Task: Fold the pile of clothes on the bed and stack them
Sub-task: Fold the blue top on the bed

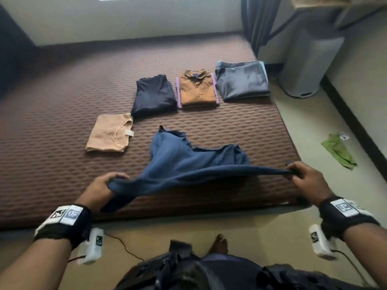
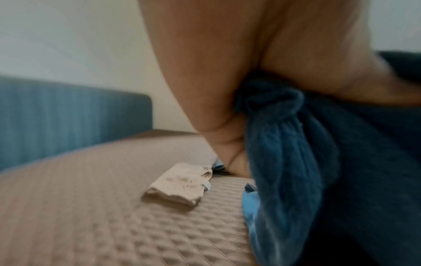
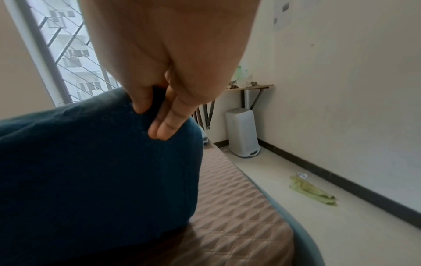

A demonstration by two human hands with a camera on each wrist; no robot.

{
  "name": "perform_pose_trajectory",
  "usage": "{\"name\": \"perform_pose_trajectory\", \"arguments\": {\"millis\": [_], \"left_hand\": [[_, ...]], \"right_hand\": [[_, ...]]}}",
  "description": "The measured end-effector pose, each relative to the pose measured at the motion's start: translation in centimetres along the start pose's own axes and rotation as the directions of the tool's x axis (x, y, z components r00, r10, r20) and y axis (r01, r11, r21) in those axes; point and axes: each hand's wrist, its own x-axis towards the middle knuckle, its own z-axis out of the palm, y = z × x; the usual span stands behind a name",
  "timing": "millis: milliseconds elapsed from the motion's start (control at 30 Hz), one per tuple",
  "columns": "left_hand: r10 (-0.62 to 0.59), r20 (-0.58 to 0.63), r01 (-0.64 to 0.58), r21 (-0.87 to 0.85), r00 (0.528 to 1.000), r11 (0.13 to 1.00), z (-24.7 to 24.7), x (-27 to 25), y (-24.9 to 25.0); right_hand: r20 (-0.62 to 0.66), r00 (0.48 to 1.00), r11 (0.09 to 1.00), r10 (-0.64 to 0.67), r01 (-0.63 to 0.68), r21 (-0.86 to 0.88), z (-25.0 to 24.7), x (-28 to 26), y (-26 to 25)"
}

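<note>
Brown quilted bed [image 1: 62, 164] fills most of the room, low to the floor, window wall behind it. Across its near edge a blue garment [image 1: 188, 162] is stretched wide, the front hem lifted off the bed, the far part lying crumpled on the quilting. Left hand [image 1: 102, 188] clenches a bunched end of that garment, cloth hanging down below the fist. Right hand [image 1: 307, 181] pinches the other end, thumb against two fingers [image 3: 164, 129], near the bed's right edge. Further back, four folded items lie apart, none stacked: grey trousers [image 1: 243, 80] at the far right corner, a brown collared shirt [image 1: 198, 88] just left of them with a purple edge showing underneath, a dark navy top [image 1: 155, 95] next along, and a beige tee [image 1: 111, 132] nearer and to the left, its corner touching the navy one. Off the bed, a white bin [image 1: 310, 65] stands against the right wall. A green cloth [image 1: 339, 151] lies on the floor by the skirting.
</note>
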Motion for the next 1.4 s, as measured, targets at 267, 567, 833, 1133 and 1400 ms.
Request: {"name": "perform_pose_trajectory", "arguments": {"millis": [267,567,833,1133,1400], "left_hand": [[-0.554,0.690,0.043,0.607,0.465,0.793,-5.9,-0.2,1.5],[-0.343,0.610,0.212,0.278,0.714,0.937,-16.6,3.1,4.5],[-0.103,-0.048,0.113,0.321,0.994,0.940,-11.8,8.1,2.9],[-0.266,-0.281,0.272,-0.018,0.922,0.962,-9.5,21.2,4.3],[-0.301,-0.448,0.334,-0.007,0.842,0.943,-8.2,39.1,5.3]], "right_hand": [[0.322,0.945,0.978,0.063,0.005,-0.207,-5.2,-2.1,-1.1],[0.105,0.992,0.998,-0.062,0.060,0.023,-10.2,-0.7,-6.9],[0.060,0.998,0.996,0.006,-0.001,-0.092,-6.9,5.6,-5.8],[0.011,0.999,0.978,0.038,-0.035,-0.204,-4.2,20.5,-4.0],[0.064,0.993,0.957,0.102,-0.080,-0.280,0.6,39.6,-0.5]]}}
